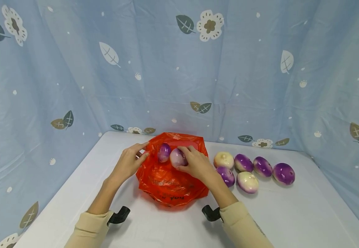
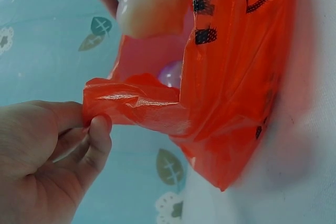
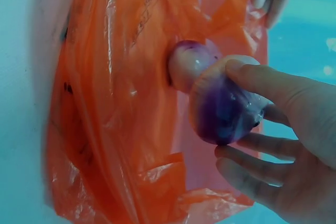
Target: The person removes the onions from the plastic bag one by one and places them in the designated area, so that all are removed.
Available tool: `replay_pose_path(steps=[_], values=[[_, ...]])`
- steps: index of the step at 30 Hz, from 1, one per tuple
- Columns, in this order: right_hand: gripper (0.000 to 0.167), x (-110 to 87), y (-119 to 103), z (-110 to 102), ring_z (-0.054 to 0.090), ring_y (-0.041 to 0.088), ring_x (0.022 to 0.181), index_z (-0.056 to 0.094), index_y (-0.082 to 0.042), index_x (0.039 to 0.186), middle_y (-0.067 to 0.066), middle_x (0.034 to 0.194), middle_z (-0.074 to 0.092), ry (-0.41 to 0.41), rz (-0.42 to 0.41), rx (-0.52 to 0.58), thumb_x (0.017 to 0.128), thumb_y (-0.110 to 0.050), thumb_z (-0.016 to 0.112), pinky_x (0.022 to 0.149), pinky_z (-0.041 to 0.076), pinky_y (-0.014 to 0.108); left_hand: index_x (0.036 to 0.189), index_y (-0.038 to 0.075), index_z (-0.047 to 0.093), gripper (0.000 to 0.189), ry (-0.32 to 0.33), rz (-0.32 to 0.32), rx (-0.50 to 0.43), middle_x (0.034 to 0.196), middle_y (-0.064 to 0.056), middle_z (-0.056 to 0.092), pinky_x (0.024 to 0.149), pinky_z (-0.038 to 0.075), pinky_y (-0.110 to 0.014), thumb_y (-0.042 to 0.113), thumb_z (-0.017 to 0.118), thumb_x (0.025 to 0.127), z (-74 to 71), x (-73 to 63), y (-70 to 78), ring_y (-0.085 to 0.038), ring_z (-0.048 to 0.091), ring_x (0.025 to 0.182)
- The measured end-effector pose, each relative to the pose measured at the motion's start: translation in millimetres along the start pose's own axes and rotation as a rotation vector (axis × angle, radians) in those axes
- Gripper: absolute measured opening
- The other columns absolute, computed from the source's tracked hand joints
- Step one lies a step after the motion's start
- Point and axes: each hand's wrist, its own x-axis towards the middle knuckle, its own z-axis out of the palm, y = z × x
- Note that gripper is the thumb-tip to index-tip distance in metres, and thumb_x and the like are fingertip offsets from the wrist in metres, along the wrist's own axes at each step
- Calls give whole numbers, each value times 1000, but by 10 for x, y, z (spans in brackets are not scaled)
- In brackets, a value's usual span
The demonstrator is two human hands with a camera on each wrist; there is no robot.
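A red plastic bag with dark print lies on the table, its mouth spread wide. My left hand pinches the rim of the bag on its left side, thumb against fingers in the left wrist view. In my right hand is a glossy purple-and-white turnip, gripped between thumb and fingers at the bag's mouth. Another turnip sits inside the bag, just left of the held one. Whether the held turnip touches the bag, I cannot tell.
Right of the bag, several more turnips lie close together on the white table, among them a pale one and a purple one at the far right. A blue patterned curtain hangs behind the table.
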Motion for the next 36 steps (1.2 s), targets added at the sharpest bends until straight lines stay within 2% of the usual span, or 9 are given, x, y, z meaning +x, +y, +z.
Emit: replay_pose_path(steps=[5, 15, 20, 24, 36], values=[[73, -110, 22, -47, 65, 29, 109, 48, -22, 144, 9, 130, 58, 46, -32, -14, 81, -40, 78, 95, 55, 49, 132, 0, 60, 42, -5, 1, -8, 111, -16, 70, 65, 60, -28, 7, 67, 92, -4, -1, 3, -23, 69, 80], [75, -320, 91, -108, 63, 28, 114, 45, -22, 147, 8, 134, 56, 92, -31, -12, 82, -39, 78, 92, 56, 50, 133, 1, 59, 42, -7, -1, 2, 110, -15, 70, 66, 60, -28, 7, 67, 92, 6, 7, -4, -22, 69, 80], [77, -422, 142, -156, 61, 28, 115, 42, -21, 149, 10, 135, 55, 126, -61, -26, 83, -40, 77, 95, 55, 48, 133, 1, 60, 42, -2, -1, 4, 110, -15, 70, 65, 60, -26, 7, 67, 92, 15, 8, -14, -22, 69, 80], [78, -518, 179, -207, 59, 26, 119, 39, -23, 151, 9, 137, 54, 122, -55, -16, 84, -40, 76, 95, 55, 46, 132, 0, 60, 42, -2, 2, 2, 110, -15, 70, 65, 60, -26, 7, 67, 91, 20, 8, -20, -22, 69, 79], [80, -773, 362, -327, 58, 30, 123, 39, -19, 151, 11, 138, 54, 166, -26, -54, 83, -38, 77, 91, 55, 54, 133, 1, 59, 43, -21, -14, -3, 110, -15, 70, 65, 60, -25, 8, 66, 92, 6, 7, 7, -21, 69, 79]])
